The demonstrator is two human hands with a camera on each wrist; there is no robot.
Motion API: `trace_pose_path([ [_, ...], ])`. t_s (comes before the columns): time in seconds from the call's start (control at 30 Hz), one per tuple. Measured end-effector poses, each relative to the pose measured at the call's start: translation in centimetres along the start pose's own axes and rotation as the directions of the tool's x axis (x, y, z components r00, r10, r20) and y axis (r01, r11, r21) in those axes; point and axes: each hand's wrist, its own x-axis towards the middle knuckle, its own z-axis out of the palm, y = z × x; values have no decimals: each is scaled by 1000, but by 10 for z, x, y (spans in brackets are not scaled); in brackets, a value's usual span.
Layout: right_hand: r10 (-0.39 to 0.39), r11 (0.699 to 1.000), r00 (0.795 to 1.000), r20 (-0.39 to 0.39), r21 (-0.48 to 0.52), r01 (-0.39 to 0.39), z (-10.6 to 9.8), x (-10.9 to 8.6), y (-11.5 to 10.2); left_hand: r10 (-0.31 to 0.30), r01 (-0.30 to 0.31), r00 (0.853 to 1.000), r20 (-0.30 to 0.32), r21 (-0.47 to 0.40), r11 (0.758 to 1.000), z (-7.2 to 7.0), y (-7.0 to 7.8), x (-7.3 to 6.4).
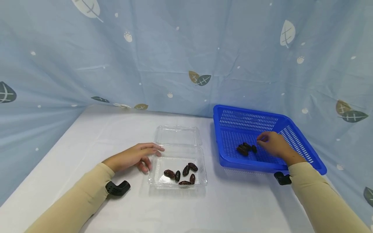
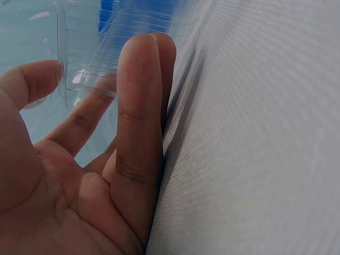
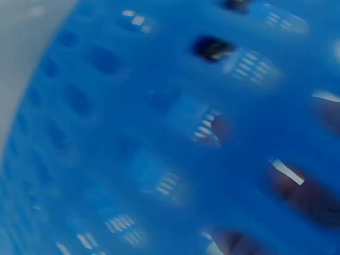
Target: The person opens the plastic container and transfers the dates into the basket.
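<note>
At the left side of a clear plastic clamshell box (image 1: 202, 158), my left hand (image 1: 132, 157) lies with its fingers extended. Its fingertips touch the box's left rim, and in the left wrist view a finger (image 2: 139, 79) stands close along the white cloth. Several dark brown dates (image 1: 186, 170) lie in the near part of the box. My right hand (image 1: 274, 143) reaches down inside a blue plastic basket (image 1: 247, 164), just right of a small group of dates (image 1: 243, 149). Its fingers are loosely bent. The right wrist view is blurred, with fingertips (image 3: 289, 175) spread apart and a date (image 3: 211, 49) beyond them.
The box's lid (image 1: 178, 134) is folded back, away from me. A white cloth (image 1: 116, 210) covers the table. A blue leaf-print curtain (image 1: 175, 51) hangs behind the table and at both sides. The basket's perforated walls rise around my right hand.
</note>
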Motion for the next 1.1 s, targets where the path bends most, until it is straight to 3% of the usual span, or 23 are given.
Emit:
trace_pose_path([
  [0.2,-101,995,982,-158,0,103,-15,-13,-35,5,-5,1000,-2,-1,1000,-1,0,0],
  [0.4,-275,956,916,-293,15,292,-7,-28,-98,0,0,1000,-13,8,1000,-4,-2,-2],
  [0.67,-458,870,841,-288,46,490,24,-44,-156,1,0,1000,-19,13,1000,-1,-2,-2],
  [0.93,-533,780,778,-333,164,604,55,-46,-190,4,-3,1000,-22,14,1000,0,-1,1],
  [1.1,-523,753,787,-328,256,606,71,-46,-209,1,-1,1000,-31,4,1000,1,-2,0],
])
